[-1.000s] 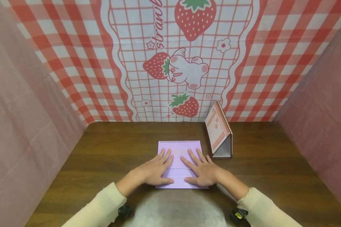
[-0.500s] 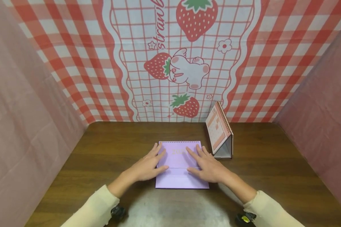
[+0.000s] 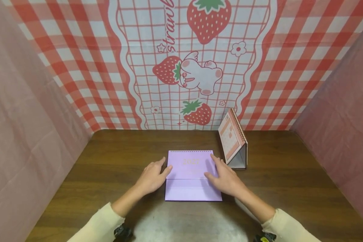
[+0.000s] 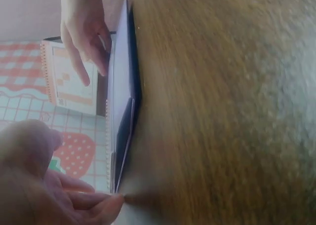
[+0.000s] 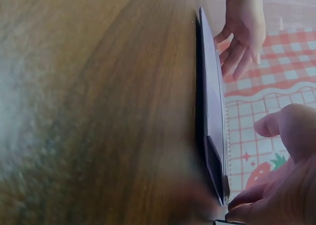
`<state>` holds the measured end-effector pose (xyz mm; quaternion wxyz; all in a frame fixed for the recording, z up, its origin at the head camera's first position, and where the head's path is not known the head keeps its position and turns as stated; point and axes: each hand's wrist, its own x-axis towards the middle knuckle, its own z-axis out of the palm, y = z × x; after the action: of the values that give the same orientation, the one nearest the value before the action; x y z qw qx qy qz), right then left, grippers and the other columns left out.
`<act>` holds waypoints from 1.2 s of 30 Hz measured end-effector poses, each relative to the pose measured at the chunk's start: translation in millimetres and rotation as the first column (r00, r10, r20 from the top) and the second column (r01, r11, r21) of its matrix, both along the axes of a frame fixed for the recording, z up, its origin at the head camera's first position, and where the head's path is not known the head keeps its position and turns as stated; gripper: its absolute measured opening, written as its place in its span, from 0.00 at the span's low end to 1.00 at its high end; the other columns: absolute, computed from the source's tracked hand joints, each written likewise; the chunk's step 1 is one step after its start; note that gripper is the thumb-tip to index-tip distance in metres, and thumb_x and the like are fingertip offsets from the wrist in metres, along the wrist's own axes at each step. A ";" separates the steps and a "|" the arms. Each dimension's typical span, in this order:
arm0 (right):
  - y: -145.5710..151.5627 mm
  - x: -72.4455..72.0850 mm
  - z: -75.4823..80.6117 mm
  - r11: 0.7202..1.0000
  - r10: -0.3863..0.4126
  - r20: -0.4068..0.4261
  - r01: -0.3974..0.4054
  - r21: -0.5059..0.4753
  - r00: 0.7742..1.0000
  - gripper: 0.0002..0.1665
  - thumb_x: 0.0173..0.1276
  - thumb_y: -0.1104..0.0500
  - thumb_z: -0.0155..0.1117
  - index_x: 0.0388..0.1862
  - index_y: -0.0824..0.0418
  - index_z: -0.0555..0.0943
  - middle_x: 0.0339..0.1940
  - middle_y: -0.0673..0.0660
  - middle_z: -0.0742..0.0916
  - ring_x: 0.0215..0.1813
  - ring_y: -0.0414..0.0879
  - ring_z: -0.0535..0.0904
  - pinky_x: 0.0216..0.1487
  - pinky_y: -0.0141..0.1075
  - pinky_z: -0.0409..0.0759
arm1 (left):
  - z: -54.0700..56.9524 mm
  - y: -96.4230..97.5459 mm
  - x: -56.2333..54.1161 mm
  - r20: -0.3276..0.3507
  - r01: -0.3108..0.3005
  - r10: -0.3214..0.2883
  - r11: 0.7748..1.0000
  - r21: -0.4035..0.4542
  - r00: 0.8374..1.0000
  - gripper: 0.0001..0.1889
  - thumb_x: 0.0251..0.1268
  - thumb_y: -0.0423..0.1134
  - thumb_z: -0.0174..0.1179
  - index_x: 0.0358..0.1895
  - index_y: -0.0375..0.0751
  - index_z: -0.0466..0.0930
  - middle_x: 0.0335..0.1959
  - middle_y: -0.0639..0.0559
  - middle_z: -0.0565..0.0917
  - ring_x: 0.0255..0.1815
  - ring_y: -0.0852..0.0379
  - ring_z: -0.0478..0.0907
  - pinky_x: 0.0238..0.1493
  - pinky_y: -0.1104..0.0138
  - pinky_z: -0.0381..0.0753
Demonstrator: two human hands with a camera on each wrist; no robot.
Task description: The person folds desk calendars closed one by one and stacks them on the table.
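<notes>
A purple spiral-bound desk calendar [image 3: 189,168] lies nearly flat on the table, spiral away from me, a fold across its lower half. Layers with a dark gap between them show at its side in the left wrist view. My left hand [image 3: 151,177] is at its left edge, thumb over the cover; in the left wrist view, its fingertips [image 4: 116,201] are at the calendar's corner. My right hand [image 3: 227,178] lies along the right edge, thumb above the cover. Its fingertips [image 5: 234,212] are close to the edge in the right wrist view; contact is hard to tell.
A second desk calendar [image 3: 234,139], pink and white, stands upright as a tent just beyond my right hand. Behind the wooden table [image 3: 124,144] hangs a strawberry-print cloth [image 3: 199,77]. Pink cloth [image 3: 33,134] covers the left side, and more hangs on the right.
Both hands were spread flat on the purple calendar. They have lifted and moved outward to its left and right edges, uncovering the printed cover. The calendar has stayed in place.
</notes>
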<state>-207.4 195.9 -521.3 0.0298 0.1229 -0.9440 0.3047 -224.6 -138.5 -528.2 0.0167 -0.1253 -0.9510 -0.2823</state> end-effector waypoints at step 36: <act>-5.0 -1.9 -10.0 0.986 -0.041 -0.089 0.026 -0.164 0.995 0.38 0.74 0.53 0.76 0.76 0.71 0.81 0.75 0.75 0.85 0.79 0.72 0.81 0.81 0.68 0.78 | -15.8 0.3 -18.5 0.060 0.033 -0.056 0.941 0.336 0.997 0.32 0.88 0.63 0.55 0.62 0.37 0.94 0.72 0.38 0.87 0.78 0.41 0.81 0.81 0.40 0.77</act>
<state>-209.3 190.9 -531.2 0.0881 0.1180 -0.9155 0.3744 -243.0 -138.2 -544.0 -0.0012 -0.1324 -0.8861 -0.4442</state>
